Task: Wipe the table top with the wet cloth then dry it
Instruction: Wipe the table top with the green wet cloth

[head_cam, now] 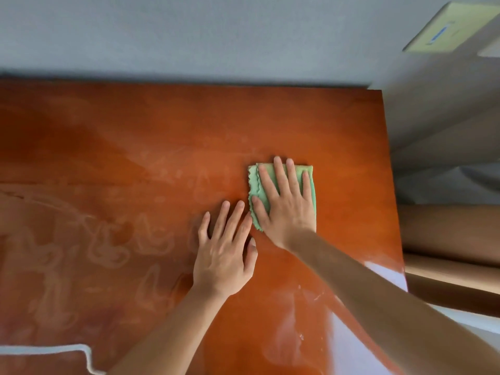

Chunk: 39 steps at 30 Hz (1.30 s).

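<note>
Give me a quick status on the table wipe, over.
Right hand flat on green cloth, fingers straight. Left hand open, resting on table top. White cord at near left edge.

The tabletop (113, 147) is glossy reddish-orange, streaked with pale, cloudy swirls — the folded cloth (311, 185) pale green, the cord (54, 348) at the near edge white.
</note>
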Motion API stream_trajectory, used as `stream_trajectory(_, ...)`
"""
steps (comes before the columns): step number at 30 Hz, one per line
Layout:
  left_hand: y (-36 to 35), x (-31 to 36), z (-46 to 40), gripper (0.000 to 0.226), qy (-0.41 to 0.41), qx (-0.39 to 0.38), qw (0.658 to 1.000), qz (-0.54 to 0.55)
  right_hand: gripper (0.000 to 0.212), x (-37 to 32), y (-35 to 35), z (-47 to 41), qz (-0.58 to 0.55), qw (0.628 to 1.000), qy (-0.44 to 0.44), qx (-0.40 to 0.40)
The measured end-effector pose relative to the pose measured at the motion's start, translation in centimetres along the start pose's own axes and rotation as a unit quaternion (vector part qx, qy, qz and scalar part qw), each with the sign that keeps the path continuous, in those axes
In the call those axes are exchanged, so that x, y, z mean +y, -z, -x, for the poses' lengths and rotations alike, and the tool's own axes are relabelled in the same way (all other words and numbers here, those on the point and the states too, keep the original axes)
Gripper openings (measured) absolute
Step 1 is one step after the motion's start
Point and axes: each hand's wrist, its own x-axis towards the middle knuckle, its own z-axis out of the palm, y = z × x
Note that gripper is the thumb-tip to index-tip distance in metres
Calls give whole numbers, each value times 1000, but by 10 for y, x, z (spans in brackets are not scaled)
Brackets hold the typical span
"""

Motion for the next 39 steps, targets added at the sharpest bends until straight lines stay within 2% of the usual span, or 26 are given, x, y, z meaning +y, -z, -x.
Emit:
stream_trajectory(6, 0, 0, 0, 52, 4, -4, 1000, 11, 70, 12, 29, -117, -8, 998, -56, 27)
stream_trajectory(12, -1, 1, 0, 51, 10, -1, 1000, 14, 69, 10, 46, -182, -15, 998, -51, 24)
stream_trajectory(16, -3, 0, 1, 51, 7, 3, 1000, 17, 70, 12, 39, -159, -6, 999, -34, 34)
stream_trajectory(20, -3, 0, 0, 51, 5, 3, 1000, 21, 70, 3, 22, -92, 3, 999, -1, 45)
stream_trajectory(26, 7, -2, -2, 46, -2, -17, 999, 31, 69, -14, -2, -25, 16, 1000, 18, 18)
stream_trajectory(29, 16, -16, 0, 45, -5, -10, 1000, 22, 67, -16, -3, -24, 14, 1000, 9, 14)
stream_trajectory(33, 29, -65, -4, 51, 52, -4, 998, -21, 68, -16, 1, -36, 18, 1000, 20, 10)
stream_trajectory(39, 27, -95, -2, 56, 64, -23, 997, -32, 71, -26, 24, -117, 11, 1000, -2, 22)
